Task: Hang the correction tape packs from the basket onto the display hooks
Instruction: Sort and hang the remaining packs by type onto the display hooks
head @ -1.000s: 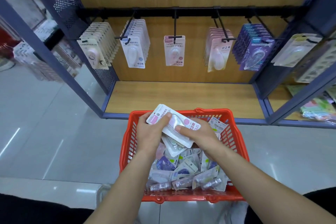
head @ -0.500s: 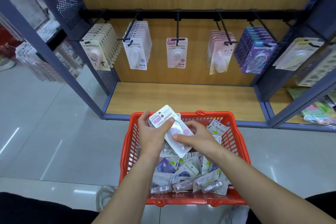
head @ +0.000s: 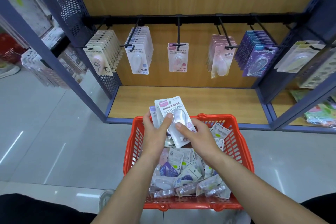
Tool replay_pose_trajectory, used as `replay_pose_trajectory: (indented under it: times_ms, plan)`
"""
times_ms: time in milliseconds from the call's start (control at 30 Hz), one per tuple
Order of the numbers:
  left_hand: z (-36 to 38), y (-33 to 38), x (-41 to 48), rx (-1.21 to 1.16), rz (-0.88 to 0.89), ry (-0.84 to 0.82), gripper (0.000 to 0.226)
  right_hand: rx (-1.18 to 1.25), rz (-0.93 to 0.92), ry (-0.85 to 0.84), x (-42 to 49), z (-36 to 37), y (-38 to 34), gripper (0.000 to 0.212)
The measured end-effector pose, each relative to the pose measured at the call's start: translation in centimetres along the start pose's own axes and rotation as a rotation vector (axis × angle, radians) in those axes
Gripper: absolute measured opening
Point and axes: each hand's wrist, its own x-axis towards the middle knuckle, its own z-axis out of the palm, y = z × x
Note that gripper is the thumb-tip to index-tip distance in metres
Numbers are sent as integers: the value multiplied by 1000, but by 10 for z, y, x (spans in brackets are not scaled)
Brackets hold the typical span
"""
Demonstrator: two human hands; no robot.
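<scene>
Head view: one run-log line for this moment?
left hand: grips packs | right hand: pinches front pack | place: above basket | hung: not yet

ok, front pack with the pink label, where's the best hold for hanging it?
Pinch the front pack at its lower card edge, below the clear blister, from the near side. Its header points up toward the hooks, so a low hold leaves the top free to slip on. The flat card likely pinches better than the bulging blister.
</scene>
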Motion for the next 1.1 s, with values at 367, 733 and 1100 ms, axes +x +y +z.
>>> replay_pose_trajectory:
  times_ms: [367,733,1100]
  plan:
    - [-12,43,8,146,40,-65,66,110,32,85,4,2,-29,29]
    - [-5,94,0,233,87,-229,77,57,-10,87,2,-42,-80,28]
    - [32,104,21,298,183,-290,74,-74,-38,129,16,-103,-96,21]
